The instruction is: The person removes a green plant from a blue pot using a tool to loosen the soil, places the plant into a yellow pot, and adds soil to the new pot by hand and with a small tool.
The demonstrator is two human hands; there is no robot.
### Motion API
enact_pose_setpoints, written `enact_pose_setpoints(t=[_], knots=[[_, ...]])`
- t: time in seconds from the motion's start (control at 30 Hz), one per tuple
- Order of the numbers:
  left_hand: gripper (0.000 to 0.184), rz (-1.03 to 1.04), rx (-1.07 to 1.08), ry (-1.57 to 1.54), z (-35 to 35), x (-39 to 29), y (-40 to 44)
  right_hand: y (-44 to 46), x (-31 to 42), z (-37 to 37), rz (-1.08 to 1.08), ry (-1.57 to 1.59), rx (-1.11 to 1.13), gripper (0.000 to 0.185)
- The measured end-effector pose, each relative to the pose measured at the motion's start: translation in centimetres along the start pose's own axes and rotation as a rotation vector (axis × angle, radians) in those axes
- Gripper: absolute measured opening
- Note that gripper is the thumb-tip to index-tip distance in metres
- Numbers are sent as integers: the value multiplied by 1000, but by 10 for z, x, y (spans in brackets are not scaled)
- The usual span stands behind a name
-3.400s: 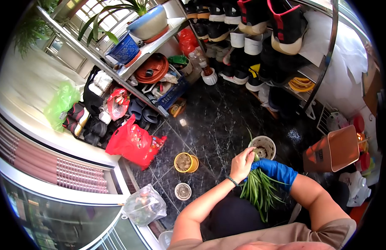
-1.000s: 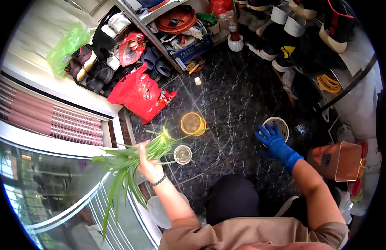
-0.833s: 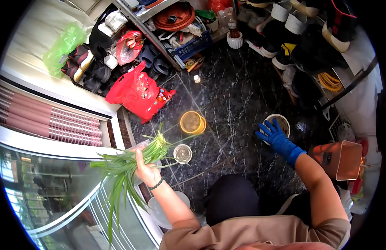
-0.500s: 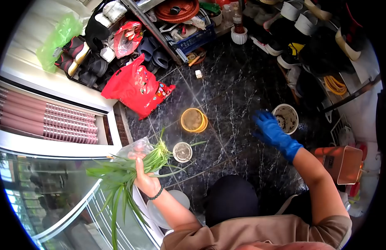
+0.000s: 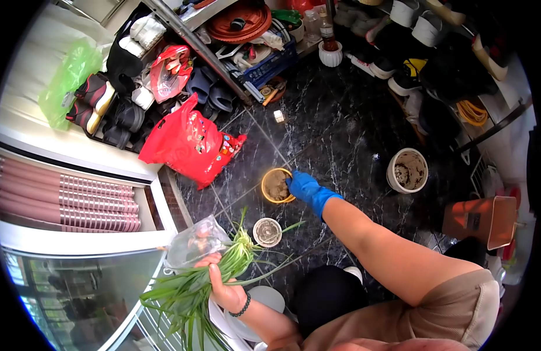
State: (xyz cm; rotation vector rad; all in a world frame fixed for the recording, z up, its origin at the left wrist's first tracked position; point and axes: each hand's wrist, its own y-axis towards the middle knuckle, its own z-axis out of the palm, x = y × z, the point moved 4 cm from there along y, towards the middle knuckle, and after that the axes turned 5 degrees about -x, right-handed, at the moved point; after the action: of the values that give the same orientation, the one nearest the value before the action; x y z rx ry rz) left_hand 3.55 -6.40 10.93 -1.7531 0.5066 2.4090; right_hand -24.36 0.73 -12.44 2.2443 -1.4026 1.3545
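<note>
My bare left hand (image 5: 223,291), with a dark bead bracelet at the wrist, is closed around a spider plant (image 5: 188,292). Its long green leaves hang down and its pale base points up to the right. A clear plastic bag (image 5: 194,244) lies just beyond the fingers. My right hand (image 5: 307,190), in a blue rubber glove, grips the right rim of a yellow pot (image 5: 264,190) holding grey-brown soil; its fingertips are partly hidden inside the rim. Close to the plant's base stands a small white pot (image 5: 267,232) with soil in it.
A white bucket (image 5: 392,175) smeared with soil stands to the right. Red plastic bags (image 5: 188,140) and a shoe rack (image 5: 115,126) are at upper left. Shelves with a blue basket (image 5: 270,65) and shoes (image 5: 432,29) line the back. A glass door (image 5: 77,286) borders the left.
My gloved right hand has moved left from beside the white bucket to the yellow pot's rim. My left hand still holds the spider plant. The whole view has shifted slightly.
</note>
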Motion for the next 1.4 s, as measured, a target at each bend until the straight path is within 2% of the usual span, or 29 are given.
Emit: enact_pose_setpoints(t=[0.07,0.13,0.17,0.23,0.27,0.33,0.43,0.67,0.73,0.8,0.83,0.87,0.9,0.93,0.97,1.0,1.03,1.07,1.1,1.13,1.2,1.23,1.27,1.3,1.37,1.4], knots=[[14,-3,10,25,-1,4,2,4,-4,5,22,-19,-2,40],[14,-17,24,-6,0,9,3,0,2,4,-160,-252,84,36],[14,-12,-6,-23,0,13,4,-4,-1,0,-155,-255,91,36],[14,-29,-11,-23,3,20,3,-15,-9,-15,-98,-43,80,35],[14,-41,-11,-25,6,23,2,-21,-13,-22,-87,-49,75,35],[14,-53,20,-13,14,26,2,-32,-39,-33,78,-62,43,35],[12,-88,89,-28,27,33,-2,-70,-62,-74,143,200,-22,37],[13,-108,273,-8,53,52,-15,-143,-143,-139,234,129,-209,35],[15,-126,268,-28,65,50,-22,-156,-163,-147,211,20,-192,35],[11,-127,287,43,78,42,-27,-169,-177,-146,207,103,-146,35],[9,-110,300,278,85,31,-29,-180,-189,-150,202,172,-107,36],[20,-138,322,231,89,30,-33,-184,-210,-145,152,174,-123,37],[11,-204,321,161,90,36,-32,-190,-219,-148,82,198,-115,38],[12,-193,299,102,96,40,-37,-188,-236,-152,174,141,-80,40],[12,-237,266,93,101,41,-40,-203,-202,-184,224,17,-41,41],[29,-244,241,95,89,49,-32,-209,-186,-201,123,-123,-66,38],[31,-158,83,277,122,15,-53,-217,-171,-218,48,-215,-41,33],[27,-181,103,286,138,4,-61,-235,-145,-249,-31,-231,-59,33],[27,-192,140,276,145,7,-64,-241,-134,-267,-35,-297,35,28],[26,-101,212,268,145,12,-60,-247,-130,-283,-39,-363,131,33],[24,80,352,234,152,20,-60,-279,-116,-319,-290,-308,-148,45],[22,-115,281,129,184,-2,-79,-288,-108,-341,-344,-476,-111,52],[22,-117,310,121,199,-7,-86,-308,-89,-373,-218,-471,-42,53],[21,-108,329,155,208,-13,-92,-330,-83,-400,-182,-439,-53,51],[21,-104,353,234,210,-6,-87,-348,-108,-434,-287,-296,-180,47],[21,-87,358,247,213,-9,-88,-362,-119,-452,-257,-207,-168,50]])
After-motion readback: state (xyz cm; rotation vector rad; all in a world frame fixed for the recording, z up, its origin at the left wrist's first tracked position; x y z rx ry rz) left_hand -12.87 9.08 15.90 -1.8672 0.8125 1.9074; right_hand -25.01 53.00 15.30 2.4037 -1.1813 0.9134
